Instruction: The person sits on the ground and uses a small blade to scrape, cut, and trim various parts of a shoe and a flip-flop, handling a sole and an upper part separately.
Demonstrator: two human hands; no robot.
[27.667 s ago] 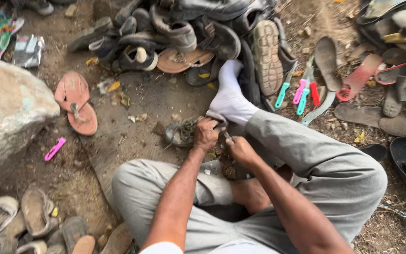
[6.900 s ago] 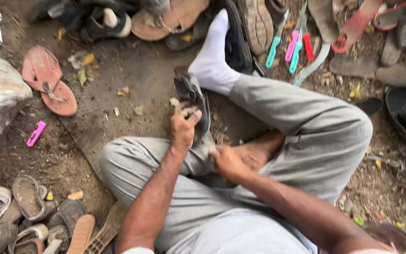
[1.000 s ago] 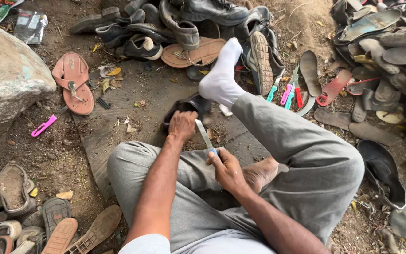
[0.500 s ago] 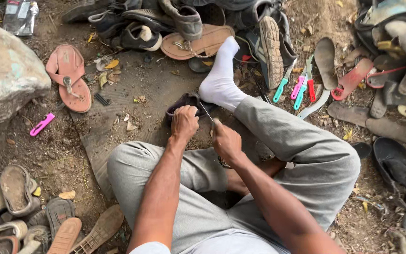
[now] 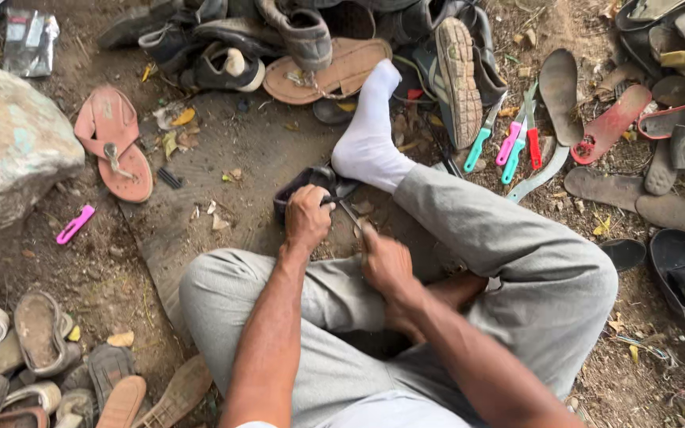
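Note:
I sit on the ground in grey trousers, one foot in a white sock (image 5: 370,139) stretched forward. My left hand (image 5: 308,216) grips a small dark shoe (image 5: 304,183) pressed against the ground beside that sock. My right hand (image 5: 384,261) is closed on a thin metal tool (image 5: 350,214) whose tip points at the shoe, just right of my left hand. The tool's handle is hidden in my fist.
A large rock (image 5: 5,147) stands at the left. Piled shoes and sandals (image 5: 311,47) lie ahead, a pink sandal (image 5: 112,143) at left, more worn footwear (image 5: 33,364) at lower left. Coloured-handled tools (image 5: 509,143) and loose soles (image 5: 620,119) lie at right.
My right hand with the tool has moved up from my lap to the shoe that my left hand holds. The view has drifted slightly.

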